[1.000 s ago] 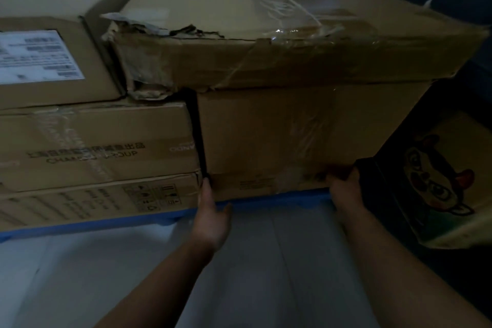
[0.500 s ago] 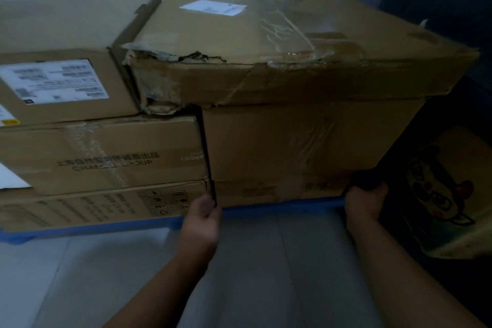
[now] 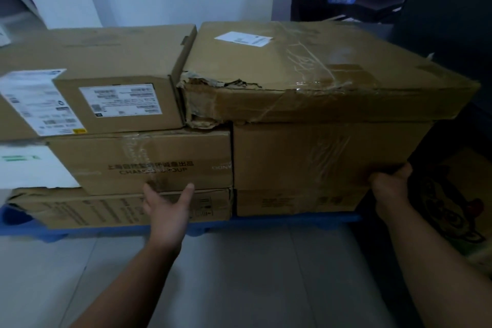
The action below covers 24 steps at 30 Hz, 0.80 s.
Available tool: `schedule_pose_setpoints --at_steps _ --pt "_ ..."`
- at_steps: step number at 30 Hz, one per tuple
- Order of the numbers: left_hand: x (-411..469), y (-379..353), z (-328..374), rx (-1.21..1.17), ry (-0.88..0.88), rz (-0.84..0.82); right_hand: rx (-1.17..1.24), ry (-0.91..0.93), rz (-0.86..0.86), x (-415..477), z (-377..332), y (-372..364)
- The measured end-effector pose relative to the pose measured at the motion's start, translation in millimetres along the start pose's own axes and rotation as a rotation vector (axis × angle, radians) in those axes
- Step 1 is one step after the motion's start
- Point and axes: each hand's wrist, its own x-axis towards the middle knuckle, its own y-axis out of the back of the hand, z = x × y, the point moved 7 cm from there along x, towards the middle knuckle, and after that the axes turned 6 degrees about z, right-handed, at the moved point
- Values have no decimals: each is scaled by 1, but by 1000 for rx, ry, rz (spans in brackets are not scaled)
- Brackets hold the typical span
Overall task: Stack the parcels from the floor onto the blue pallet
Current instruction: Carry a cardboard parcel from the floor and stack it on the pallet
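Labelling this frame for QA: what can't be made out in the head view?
Head view only:
- Right hand: fingers hidden behind the middle right parcel corner; grip unclear.
- Blue pallet: only its front edge shows, parcels cover the rest.
- Shipping label: print too blurred to read.
- Cartoon-printed box: dark, cut off by right edge.

Brown cardboard parcels (image 3: 159, 165) stacked three layers high on low blue pallet (image 3: 266, 224), wide flat top parcel (image 3: 319, 72) with torn, crushed front-left corner, resting on taped parcel (image 3: 314, 154) at right, labelled parcel (image 3: 119, 104) upper left
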Motion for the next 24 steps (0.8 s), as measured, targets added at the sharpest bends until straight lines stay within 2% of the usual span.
schedule_pose_setpoints --at_steps 4,8,11,13,15,19,24 --pt "8 7 -3 5 -25 -32 -37 -106 28 -20 9 -11" --pt "15 35 6 21 -54 -55 -175 -196 56 -76 11 -45" --pt "27 71 19 67 -89 73 -193 -247 18 -132 14 -84" --pt "41 95 26 96 -103 159 -145 -303 -84 -167 19 -113" --pt "59 116 32 114 -142 197 -141 -238 -170 -198 13 -137" --pt "90 129 32 96 -179 67 -164 -14 -197 -242 -10 -174" --pt "95 134 30 118 -200 -42 -110 2 -99 -268 -19 -188"
